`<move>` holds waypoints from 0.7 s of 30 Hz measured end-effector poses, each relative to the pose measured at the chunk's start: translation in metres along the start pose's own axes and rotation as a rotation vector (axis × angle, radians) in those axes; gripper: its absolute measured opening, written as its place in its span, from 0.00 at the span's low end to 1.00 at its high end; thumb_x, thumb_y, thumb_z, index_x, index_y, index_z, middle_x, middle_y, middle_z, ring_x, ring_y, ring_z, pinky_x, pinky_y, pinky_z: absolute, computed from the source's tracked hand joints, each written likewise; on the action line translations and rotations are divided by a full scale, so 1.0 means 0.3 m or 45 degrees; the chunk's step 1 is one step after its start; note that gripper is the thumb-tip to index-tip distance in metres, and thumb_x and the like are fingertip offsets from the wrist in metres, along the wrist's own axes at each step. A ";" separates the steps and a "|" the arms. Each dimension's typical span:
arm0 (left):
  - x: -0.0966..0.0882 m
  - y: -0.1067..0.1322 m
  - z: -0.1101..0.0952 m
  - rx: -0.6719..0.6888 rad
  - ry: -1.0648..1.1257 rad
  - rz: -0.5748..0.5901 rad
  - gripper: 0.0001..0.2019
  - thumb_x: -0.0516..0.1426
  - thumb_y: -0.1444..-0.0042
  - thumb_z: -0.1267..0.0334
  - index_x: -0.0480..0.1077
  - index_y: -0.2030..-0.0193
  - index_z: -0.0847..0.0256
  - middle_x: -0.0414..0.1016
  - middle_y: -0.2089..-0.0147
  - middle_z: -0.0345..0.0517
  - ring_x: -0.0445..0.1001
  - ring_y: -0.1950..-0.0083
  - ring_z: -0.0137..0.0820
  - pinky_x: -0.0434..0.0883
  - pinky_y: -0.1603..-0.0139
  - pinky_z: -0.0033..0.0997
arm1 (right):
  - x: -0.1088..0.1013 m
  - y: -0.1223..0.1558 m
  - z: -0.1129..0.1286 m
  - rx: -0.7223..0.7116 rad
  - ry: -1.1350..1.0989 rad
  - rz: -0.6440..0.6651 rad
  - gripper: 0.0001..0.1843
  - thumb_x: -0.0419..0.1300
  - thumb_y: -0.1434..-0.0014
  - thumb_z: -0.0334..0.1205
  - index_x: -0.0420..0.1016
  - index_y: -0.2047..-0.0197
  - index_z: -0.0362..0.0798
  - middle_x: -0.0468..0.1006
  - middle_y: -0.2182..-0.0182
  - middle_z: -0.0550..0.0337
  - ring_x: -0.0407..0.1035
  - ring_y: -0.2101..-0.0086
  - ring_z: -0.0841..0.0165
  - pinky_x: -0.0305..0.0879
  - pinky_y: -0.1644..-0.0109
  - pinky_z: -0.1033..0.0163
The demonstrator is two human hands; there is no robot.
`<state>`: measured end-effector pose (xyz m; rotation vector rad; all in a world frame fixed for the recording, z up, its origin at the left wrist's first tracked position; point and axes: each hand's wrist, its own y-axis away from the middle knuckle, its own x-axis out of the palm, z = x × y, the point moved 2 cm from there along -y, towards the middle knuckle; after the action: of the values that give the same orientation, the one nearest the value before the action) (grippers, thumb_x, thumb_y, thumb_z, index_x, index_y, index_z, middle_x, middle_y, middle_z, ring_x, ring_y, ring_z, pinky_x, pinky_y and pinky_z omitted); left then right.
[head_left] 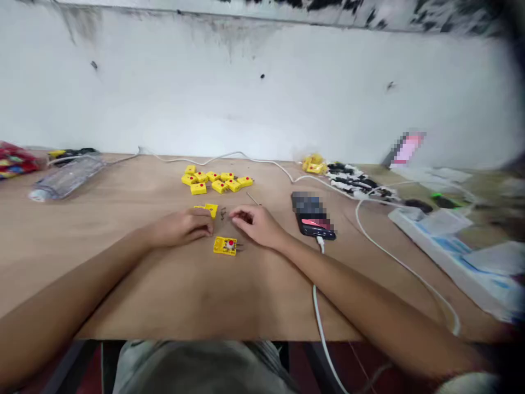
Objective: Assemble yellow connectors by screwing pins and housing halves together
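The person's left hand [180,229] lay on a light wooden tabletop [123,284], its curled fingers [203,219] against a yellow connector body [210,210]. Whether those fingers were pinching it could not be told. The right hand [254,225] rested just beside it, its fingertips [234,216] drawn loosely together near tiny metal parts [222,213]. Whether that hand held anything was hidden from view.

Just below the hands, a yellow two-pin connector [225,245] with a red dot at its center lay flat, its metal pins pointing right. Farther forward sat a loose cluster of similar yellow connectors [215,181], with a thin metal rod [252,198] near the right hand.

To the right, a smartphone [314,216] lay on a white charging cable [318,290], which ran off the tabletop's front edge. Beyond it were a bundle of black-and-white wires [355,180] and a small bag of yellow parts [314,164]. A white power strip [430,241] sat at the far right, and a second phone [406,149] leaned near the white wall [262,93]. On the left lay a clear plastic bottle [68,178] on its side, beside a colorful packet [16,160].
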<state>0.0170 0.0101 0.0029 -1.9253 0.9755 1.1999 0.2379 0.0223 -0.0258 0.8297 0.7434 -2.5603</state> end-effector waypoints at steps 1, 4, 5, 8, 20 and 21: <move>0.002 0.000 -0.006 0.006 0.026 -0.038 0.11 0.48 0.32 0.64 0.70 0.61 0.63 0.71 0.61 0.48 0.70 0.60 0.31 0.66 0.58 0.27 | 0.000 0.001 -0.001 0.003 -0.004 -0.002 0.09 0.57 0.41 0.32 0.79 0.60 0.44 0.80 0.67 0.59 0.67 0.71 0.73 0.61 0.66 0.67; 0.006 0.000 -0.020 0.000 0.105 -0.154 0.10 0.50 0.32 0.63 0.70 0.61 0.63 0.72 0.61 0.46 0.71 0.60 0.30 0.67 0.57 0.27 | -0.002 0.003 0.001 0.005 -0.007 -0.002 0.09 0.58 0.42 0.32 0.79 0.60 0.44 0.80 0.68 0.59 0.68 0.71 0.72 0.62 0.66 0.67; 0.007 0.000 -0.022 -0.008 0.135 -0.202 0.09 0.51 0.33 0.63 0.70 0.61 0.62 0.73 0.61 0.46 0.71 0.60 0.30 0.67 0.56 0.27 | -0.003 0.004 0.002 0.005 -0.001 -0.001 0.09 0.58 0.42 0.32 0.79 0.60 0.44 0.80 0.68 0.59 0.68 0.71 0.72 0.62 0.65 0.67; 0.009 0.002 -0.021 -0.064 0.205 -0.292 0.08 0.53 0.34 0.61 0.71 0.60 0.62 0.74 0.61 0.45 0.72 0.60 0.30 0.68 0.57 0.26 | -0.005 0.006 0.009 -0.004 0.000 0.012 0.08 0.58 0.41 0.33 0.78 0.61 0.45 0.81 0.66 0.58 0.69 0.69 0.72 0.63 0.64 0.66; 0.007 0.007 -0.012 0.113 0.332 -0.298 0.09 0.55 0.35 0.65 0.78 0.59 0.62 0.77 0.55 0.51 0.77 0.54 0.32 0.72 0.53 0.27 | -0.061 -0.008 0.021 -0.052 0.310 -0.133 0.08 0.57 0.40 0.34 0.77 0.61 0.45 0.79 0.65 0.56 0.70 0.67 0.70 0.65 0.60 0.65; 0.009 0.007 -0.007 0.113 0.349 -0.305 0.10 0.55 0.35 0.65 0.78 0.60 0.61 0.77 0.54 0.52 0.77 0.54 0.32 0.73 0.54 0.28 | -0.083 -0.009 0.023 -0.020 0.418 -0.175 0.08 0.56 0.39 0.34 0.76 0.60 0.44 0.78 0.62 0.53 0.71 0.65 0.68 0.65 0.58 0.64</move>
<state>0.0168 0.0067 0.0008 -2.1017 0.8867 0.7600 0.2527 0.0244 -0.0047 1.2527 0.9437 -2.5619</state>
